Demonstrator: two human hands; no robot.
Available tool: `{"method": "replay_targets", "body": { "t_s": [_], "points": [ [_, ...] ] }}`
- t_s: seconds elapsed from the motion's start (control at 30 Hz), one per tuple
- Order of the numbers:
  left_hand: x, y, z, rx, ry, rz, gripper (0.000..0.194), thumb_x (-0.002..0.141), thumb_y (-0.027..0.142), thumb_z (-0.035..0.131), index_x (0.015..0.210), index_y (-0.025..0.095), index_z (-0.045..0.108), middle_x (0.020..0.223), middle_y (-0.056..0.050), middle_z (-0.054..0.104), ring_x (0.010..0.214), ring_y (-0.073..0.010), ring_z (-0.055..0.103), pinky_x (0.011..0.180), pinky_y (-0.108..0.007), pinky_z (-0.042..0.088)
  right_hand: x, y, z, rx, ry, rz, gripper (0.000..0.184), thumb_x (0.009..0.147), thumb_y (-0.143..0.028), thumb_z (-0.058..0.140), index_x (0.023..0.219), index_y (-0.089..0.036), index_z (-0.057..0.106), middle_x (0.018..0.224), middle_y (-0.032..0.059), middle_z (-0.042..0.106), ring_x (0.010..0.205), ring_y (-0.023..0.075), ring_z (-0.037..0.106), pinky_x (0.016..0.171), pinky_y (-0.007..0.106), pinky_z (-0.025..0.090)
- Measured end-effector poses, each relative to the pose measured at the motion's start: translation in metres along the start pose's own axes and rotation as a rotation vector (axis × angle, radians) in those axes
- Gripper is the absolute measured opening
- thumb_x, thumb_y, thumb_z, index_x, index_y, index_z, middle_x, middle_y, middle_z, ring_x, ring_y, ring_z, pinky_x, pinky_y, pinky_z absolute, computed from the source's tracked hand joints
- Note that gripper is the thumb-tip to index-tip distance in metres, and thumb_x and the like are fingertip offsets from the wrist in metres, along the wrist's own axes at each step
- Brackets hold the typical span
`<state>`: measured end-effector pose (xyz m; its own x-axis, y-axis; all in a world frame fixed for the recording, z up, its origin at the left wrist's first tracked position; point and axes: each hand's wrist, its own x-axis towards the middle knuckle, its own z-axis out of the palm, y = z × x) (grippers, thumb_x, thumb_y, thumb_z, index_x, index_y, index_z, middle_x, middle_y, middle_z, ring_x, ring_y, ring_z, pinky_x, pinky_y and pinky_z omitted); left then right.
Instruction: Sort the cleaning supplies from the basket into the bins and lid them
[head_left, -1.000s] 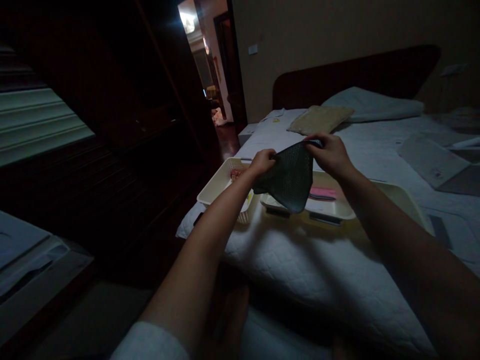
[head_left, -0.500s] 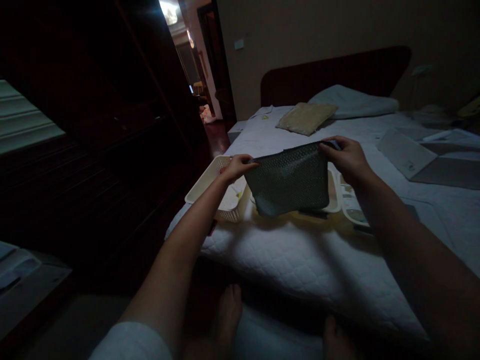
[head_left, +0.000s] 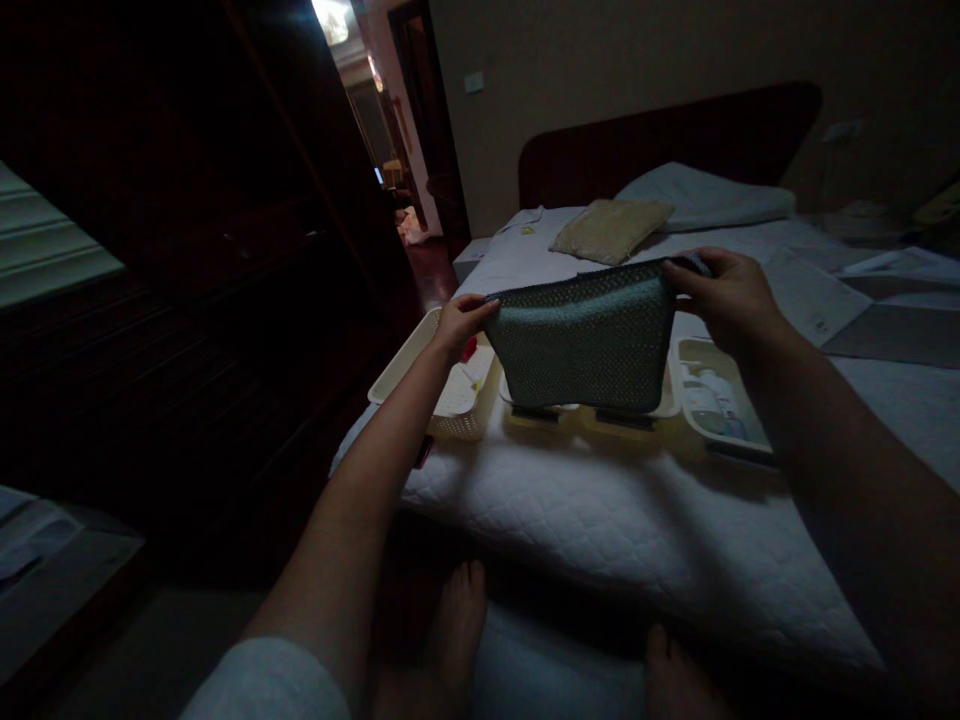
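While the left hand's fingers (head_left: 489, 303) and the right's (head_left: 684, 277) pinch its upper corners, a dark mesh cloth (head_left: 585, 345) hangs flat. Behind it, cream plastic bins (head_left: 679, 400) sit on the quilted bed (head_left: 585, 500).

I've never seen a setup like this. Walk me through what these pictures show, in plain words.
There is no machine here: these are a person's bare hands, seen by a camera worn on the head, looking forward and down. The left hand and right hand hold a piece of dark mesh fabric by its upper corners, spread between them. Below is a bed with a white quilted cover. On it, at left, stands a cream perforated basket; at right, a cream bin holds white items, too dim to name. The fabric partly hides more bins between them. Further back lies a tan cushion.
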<state>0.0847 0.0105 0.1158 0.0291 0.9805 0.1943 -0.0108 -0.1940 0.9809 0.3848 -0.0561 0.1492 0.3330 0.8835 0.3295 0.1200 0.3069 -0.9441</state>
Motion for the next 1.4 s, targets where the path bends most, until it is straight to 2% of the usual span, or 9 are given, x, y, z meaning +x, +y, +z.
{"method": "replay_targets", "body": {
  "t_s": [0.23,0.4,0.6,0.7,0.83,0.93,1.03,1.17,1.4],
  "points": [
    [0.002,0.008,0.015,-0.104,-0.047,0.005,0.028,0.065,0.030,0.076,0.083,0.015,0.061,0.079,0.002,0.060,0.070,-0.0074,0.055,0.066,-0.021,0.045,-0.006,-0.004,-0.018,-0.113,0.038,-0.049,0.013,0.075,-0.031,0.071,0.078,-0.025,0.060,0.079,0.0054,0.062,0.077,0.0212,0.059,0.076,0.044,0.056],
    [0.001,0.008,0.027,-0.003,-0.028,0.044,0.019,0.070,0.025,0.073,0.080,0.014,0.061,0.074,0.002,0.060,0.068,-0.0073,0.054,0.062,-0.018,0.044,-0.015,0.002,-0.033,-0.138,0.092,-0.016,0.008,0.073,-0.013,0.067,0.074,-0.015,0.060,0.071,0.0003,0.059,0.061,0.0112,0.057,0.061,0.029,0.054],
    [-0.001,0.012,0.037,0.038,-0.038,0.075,0.009,0.075,0.017,0.068,0.076,0.014,0.060,0.070,0.002,0.058,0.063,-0.0061,0.052,0.061,-0.018,0.043,-0.021,0.003,-0.039,-0.123,0.129,0.033,0.008,0.073,-0.014,0.066,0.075,-0.016,0.059,0.070,-0.0008,0.058,0.060,0.0094,0.057,0.058,0.025,0.052],
    [-0.005,0.014,0.044,0.047,-0.062,0.113,0.010,0.075,0.019,0.068,0.073,0.014,0.059,0.068,0.003,0.057,0.062,-0.0061,0.050,0.060,-0.019,0.042,-0.019,0.007,-0.044,-0.166,0.130,-0.005,0.015,0.074,-0.032,0.068,0.079,-0.023,0.058,0.077,0.0023,0.062,0.073,0.0172,0.061,0.068,0.035,0.057],
    [-0.015,0.018,0.057,0.070,-0.140,0.117,0.016,0.076,0.023,0.068,0.067,0.015,0.058,0.063,0.003,0.053,0.059,-0.0064,0.048,0.058,-0.020,0.039,-0.019,0.015,-0.049,-0.255,-0.019,-0.041,0.037,0.076,-0.062,0.056,0.106,-0.040,0.055,0.087,0.0028,0.068,0.103,0.0325,0.059,0.082,0.057,0.055],
    [-0.025,0.023,0.068,0.072,-0.199,0.090,0.018,0.077,0.024,0.066,0.065,0.015,0.058,0.060,0.003,0.052,0.057,-0.0067,0.046,0.057,-0.021,0.038,-0.024,0.015,-0.038,-0.213,-0.026,-0.031,0.034,0.074,-0.060,0.058,0.100,-0.038,0.055,0.082,0.0025,0.067,0.101,0.0336,0.060,0.082,0.059,0.054],
    [-0.034,0.027,0.081,0.042,-0.258,0.043,0.016,0.078,0.025,0.066,0.068,0.014,0.061,0.063,0.002,0.055,0.058,-0.0070,0.048,0.057,-0.021,0.039,-0.032,0.008,-0.017,-0.136,0.009,0.013,0.022,0.073,-0.047,0.066,0.078,-0.030,0.052,0.074,0.0022,0.063,0.080,0.0251,0.062,0.074,0.048,0.057],
    [-0.042,0.030,0.096,-0.017,-0.342,0.018,0.013,0.079,0.026,0.065,0.075,0.014,0.063,0.070,-0.001,0.062,0.065,-0.0085,0.055,0.063,-0.023,0.045,-0.040,-0.003,0.009,-0.077,-0.060,0.056,0.016,0.073,-0.029,0.067,0.076,-0.021,0.053,0.067,-0.0003,0.057,0.060,0.0147,0.059,0.060,0.035,0.056],
    [-0.042,0.024,0.105,-0.009,-0.459,0.125,0.014,0.080,0.022,0.064,0.085,0.011,0.069,0.079,-0.005,0.070,0.075,-0.0128,0.062,0.076,-0.028,0.048,-0.047,-0.008,0.025,-0.083,-0.215,-0.053,0.029,0.070,-0.041,0.074,0.080,-0.019,0.058,0.073,0.0000,0.060,0.066,0.0154,0.063,0.061,0.032,0.057]
  ]
}}
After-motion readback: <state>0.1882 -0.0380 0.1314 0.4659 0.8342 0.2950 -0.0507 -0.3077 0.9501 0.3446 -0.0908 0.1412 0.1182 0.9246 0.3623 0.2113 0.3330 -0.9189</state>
